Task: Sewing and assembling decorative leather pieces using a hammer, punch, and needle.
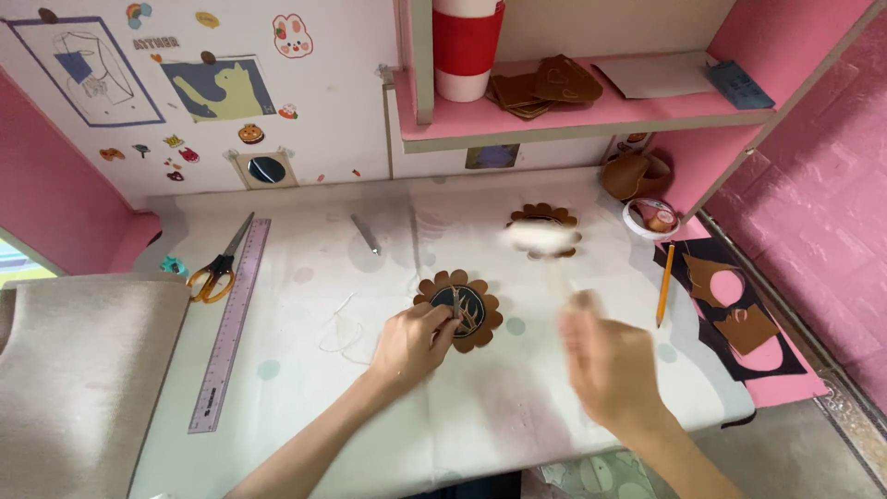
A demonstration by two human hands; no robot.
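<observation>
The landmark is the scalloped brown leather disc (459, 310), which lies flat near the middle of the white tabletop (517, 407). It is flower-shaped, with a dark round centre carrying a pale branching pattern.

Left hand (411, 344): it rests on the tabletop at the disc's lower left edge. The grip is pressed together, pinching a thin metal tool (456, 302) whose tip stands over the disc's dark centre. The heel of the hand bears on the tabletop, which appears to steady the tool point on the work.

Right hand (610, 370): it is to the right of the disc, apart from it, and motion-blurred. The grip appears to hold a mallet with a pale head (541, 237), blurred above and to the right of the disc; how the fingers close on it cannot be told.

Surroundings relative to the disc:
- A second scalloped leather piece (543, 214) lies beyond it, partly behind the blurred head.
- A loose white thread (342, 328) lies just to its left.
- A translucent purple ruler (231, 323) and orange-handled scissors (218, 271) lie well to its left.
- A yellow pencil (665, 285) and brown leather offcuts (730, 310) lie well to its right.
</observation>
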